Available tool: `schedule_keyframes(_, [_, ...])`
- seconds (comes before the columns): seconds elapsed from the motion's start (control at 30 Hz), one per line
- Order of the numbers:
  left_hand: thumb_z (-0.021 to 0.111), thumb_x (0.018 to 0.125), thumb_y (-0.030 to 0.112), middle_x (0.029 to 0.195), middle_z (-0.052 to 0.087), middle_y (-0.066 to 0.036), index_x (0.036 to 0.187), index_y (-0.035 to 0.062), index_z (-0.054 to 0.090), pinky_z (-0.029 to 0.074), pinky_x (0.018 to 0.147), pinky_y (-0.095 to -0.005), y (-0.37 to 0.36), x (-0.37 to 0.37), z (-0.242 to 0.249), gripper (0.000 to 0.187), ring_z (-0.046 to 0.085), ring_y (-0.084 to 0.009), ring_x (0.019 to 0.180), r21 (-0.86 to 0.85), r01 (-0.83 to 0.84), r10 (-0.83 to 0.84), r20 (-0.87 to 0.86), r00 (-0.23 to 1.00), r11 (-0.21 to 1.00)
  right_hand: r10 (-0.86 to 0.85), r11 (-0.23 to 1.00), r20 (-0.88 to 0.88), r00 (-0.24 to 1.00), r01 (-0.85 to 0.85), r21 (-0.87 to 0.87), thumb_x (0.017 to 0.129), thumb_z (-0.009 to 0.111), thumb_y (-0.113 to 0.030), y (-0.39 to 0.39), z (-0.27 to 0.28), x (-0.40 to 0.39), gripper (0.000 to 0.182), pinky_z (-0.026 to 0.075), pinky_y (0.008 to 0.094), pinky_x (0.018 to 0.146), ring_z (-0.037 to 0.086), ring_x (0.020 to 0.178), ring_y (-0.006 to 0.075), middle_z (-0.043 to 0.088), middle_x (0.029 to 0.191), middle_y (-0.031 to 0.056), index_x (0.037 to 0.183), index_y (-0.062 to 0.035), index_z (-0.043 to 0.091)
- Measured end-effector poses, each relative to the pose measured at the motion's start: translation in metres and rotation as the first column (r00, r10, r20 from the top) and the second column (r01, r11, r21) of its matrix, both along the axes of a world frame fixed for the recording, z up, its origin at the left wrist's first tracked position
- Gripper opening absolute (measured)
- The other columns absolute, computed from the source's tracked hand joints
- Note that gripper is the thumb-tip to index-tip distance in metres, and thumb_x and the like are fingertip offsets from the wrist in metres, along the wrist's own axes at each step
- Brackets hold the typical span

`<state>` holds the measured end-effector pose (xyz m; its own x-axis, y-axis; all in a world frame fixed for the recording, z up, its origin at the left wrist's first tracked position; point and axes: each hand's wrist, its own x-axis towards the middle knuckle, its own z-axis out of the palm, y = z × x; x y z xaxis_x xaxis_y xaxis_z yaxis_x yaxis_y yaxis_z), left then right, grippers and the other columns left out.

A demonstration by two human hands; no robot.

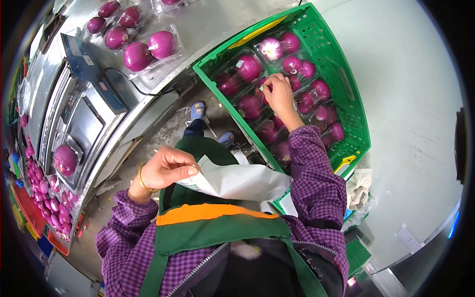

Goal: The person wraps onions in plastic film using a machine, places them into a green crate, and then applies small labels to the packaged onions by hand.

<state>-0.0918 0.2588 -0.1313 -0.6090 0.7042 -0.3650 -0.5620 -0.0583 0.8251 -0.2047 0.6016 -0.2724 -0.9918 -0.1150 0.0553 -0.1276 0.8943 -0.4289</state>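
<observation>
My left hand [170, 171], with a gold bangle at its wrist, pinches the edge of a white sheet [237, 182] that carries some printing. The sheet stretches across to my right forearm. Over the green crate [354, 106] my right hand [278, 94] is lowered, its fingers closed near a small pale label on a wrapped pack of red onions. The fingers hide whether they hold that label. Red onions in clear wrap [249, 68] fill much of the crate, and one pack bears a small label.
At the upper left, wrapped onion packs [137, 56] lie on a metal counter [198, 29]. A scale [81, 121] carries another pack [65, 160]. Many loose onions [49, 203] are at the far left. A black cable runs from the scale. A crumpled cloth [359, 188] is beside the crate.
</observation>
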Motion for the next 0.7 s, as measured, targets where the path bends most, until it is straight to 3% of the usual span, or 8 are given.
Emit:
schedule_keyframes(0.13, [0.063,0.087,0.016,0.074,0.064,-0.007,0.083,-0.0060,0.065,0.044,0.062,-0.0249,0.002,0.000,-0.004,0.023,0.056,-0.0114,0.067,-0.052,-0.026,0.027,0.031,0.999,0.998,-0.121,0.993,0.047,0.992,0.121,0.008,0.071,0.069,-0.013,-0.007,0.002,-0.005,0.012,0.045,0.0402,0.082,0.055,0.090,0.0315,0.060,0.094,0.0103,0.079,-0.0070,0.063])
schedule_keyframes(0.37, [0.062,0.088,0.014,0.079,0.065,-0.005,0.089,-0.0044,0.065,0.046,0.066,-0.0240,-0.003,-0.002,-0.008,0.018,0.057,-0.0096,0.071,-0.029,-0.199,0.201,0.082,0.976,0.980,-0.055,0.998,-0.083,0.995,0.057,0.016,0.071,0.073,-0.014,0.000,0.009,0.016,0.029,0.046,0.0379,0.082,0.057,0.092,0.0299,0.060,0.094,0.0083,0.095,-0.0059,0.061])
schedule_keyframes(0.4, [0.062,0.087,0.016,0.079,0.064,-0.007,0.084,-0.0041,0.065,0.046,0.067,-0.0251,-0.003,-0.003,-0.011,0.020,0.059,-0.0124,0.072,-0.054,-0.300,0.303,0.078,0.950,0.952,-0.060,0.974,0.038,0.997,0.067,-0.215,0.073,0.073,-0.013,0.006,0.020,0.021,0.031,0.047,0.0356,0.080,0.058,0.092,0.0264,0.062,0.095,0.0072,0.100,-0.0054,0.060])
schedule_keyframes(0.47, [0.058,0.090,0.018,0.087,0.065,-0.006,0.094,-0.0001,0.063,0.047,0.072,-0.0247,-0.004,-0.007,-0.021,0.019,0.059,-0.0111,0.077,-0.032,-0.526,0.525,0.141,0.839,0.850,-0.036,0.719,0.383,0.923,0.290,-0.632,0.081,0.069,-0.012,0.025,0.047,0.033,0.027,0.049,0.0283,0.076,0.062,0.087,0.0165,0.065,0.095,0.0058,0.103,-0.0006,0.059])
schedule_keyframes(0.57, [0.053,0.093,0.014,0.093,0.065,-0.003,0.106,0.0004,0.061,0.048,0.073,-0.0239,0.007,-0.027,-0.008,0.020,0.060,-0.0096,0.081,-0.048,-0.613,0.614,0.111,0.782,0.789,-0.152,0.544,0.466,0.871,0.468,-0.697,0.095,0.050,-0.020,0.048,0.116,0.063,0.023,0.049,0.0277,0.076,0.062,0.089,0.0155,0.064,0.099,0.0102,0.104,-0.0005,0.058])
schedule_keyframes(0.6, [0.053,0.093,0.014,0.093,0.065,-0.003,0.106,0.0004,0.061,0.048,0.073,-0.0239,0.011,-0.030,-0.009,0.020,0.060,-0.0096,0.081,-0.041,-0.606,0.607,0.105,0.788,0.794,-0.094,0.322,0.498,0.862,0.499,-0.805,0.096,0.046,-0.019,0.055,0.118,0.080,0.025,0.049,0.0281,0.079,0.062,0.091,0.0178,0.062,0.105,0.0120,0.114,-0.0013,0.051])
schedule_keyframes(0.67, [0.053,0.093,0.011,0.094,0.065,-0.003,0.111,0.0008,0.059,0.048,0.075,-0.0237,0.020,-0.032,-0.012,0.021,0.060,-0.0093,0.082,-0.058,-0.694,0.696,0.086,0.713,0.718,0.043,0.043,0.529,0.848,0.527,-0.849,0.093,0.050,-0.012,0.059,0.126,0.111,0.039,0.048,0.0297,0.083,0.061,0.095,0.0192,0.059,0.112,0.0136,0.130,-0.0023,0.038])
schedule_keyframes(0.7, [0.051,0.093,0.007,0.095,0.065,-0.004,0.114,0.0008,0.058,0.048,0.076,-0.0235,0.021,-0.032,-0.016,0.023,0.060,-0.0097,0.084,0.002,-0.684,0.682,0.079,0.727,0.730,0.034,0.040,0.522,0.852,0.521,-0.853,0.093,0.050,-0.012,0.053,0.130,0.121,0.039,0.048,0.0297,0.083,0.061,0.095,0.0192,0.059,0.112,0.0136,0.130,-0.0023,0.038])
